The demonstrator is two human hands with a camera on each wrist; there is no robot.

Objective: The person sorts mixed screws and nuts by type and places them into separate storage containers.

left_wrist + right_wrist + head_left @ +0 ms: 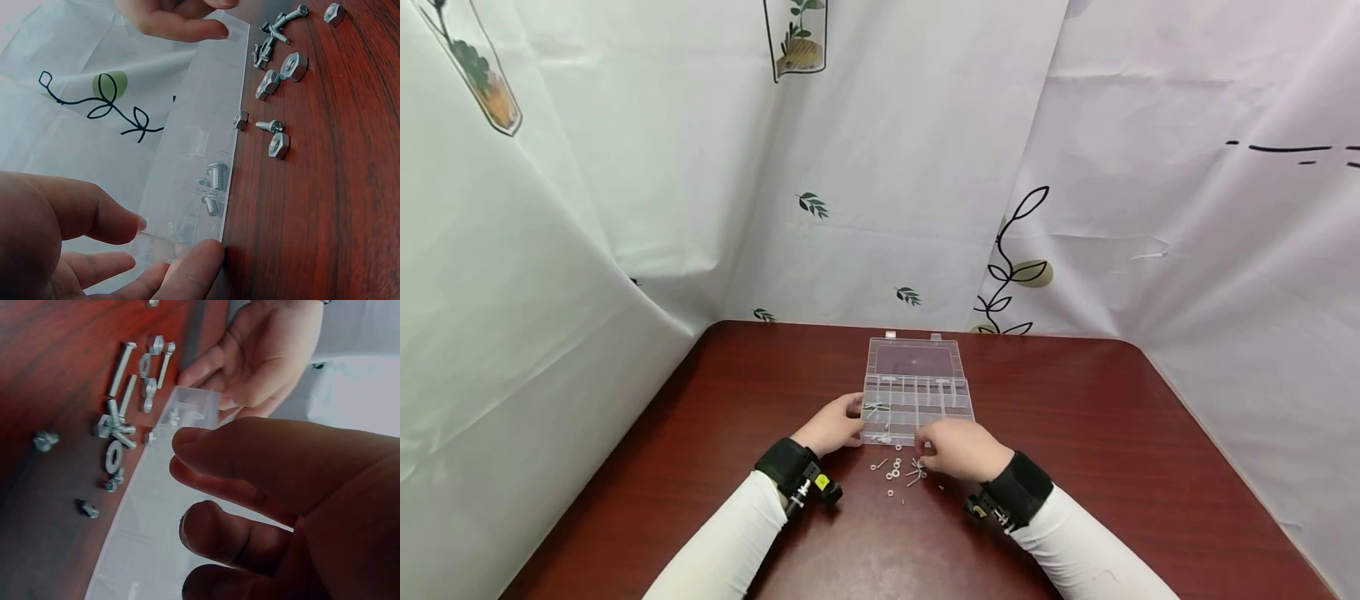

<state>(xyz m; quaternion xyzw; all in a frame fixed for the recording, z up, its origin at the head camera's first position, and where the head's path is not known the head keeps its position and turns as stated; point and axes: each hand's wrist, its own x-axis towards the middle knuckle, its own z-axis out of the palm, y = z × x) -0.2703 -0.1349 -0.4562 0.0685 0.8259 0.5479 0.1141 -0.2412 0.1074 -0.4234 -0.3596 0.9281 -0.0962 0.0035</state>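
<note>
A clear plastic compartment box (928,414) lies on the table, its lid (913,360) folded back. Screws (875,408) sit in its left compartments. With fingers and thumb around the box's left end, my left hand (831,427) holds it at the near corner. My right hand (962,450) hovers over the box's near right edge, fingers bent loosely and pointing down. In the right wrist view, nothing shows between that hand's thumb and forefinger. Just in front of the box lie loose screws (123,369), hex nuts (294,65) and a flat washer (114,456).
The dark red wooden table (1052,392) reaches out on both sides of the box. A white patterned cloth (880,208) hangs behind and beside it. A small screw (87,509) and a nut (891,492) lie apart from the main scatter.
</note>
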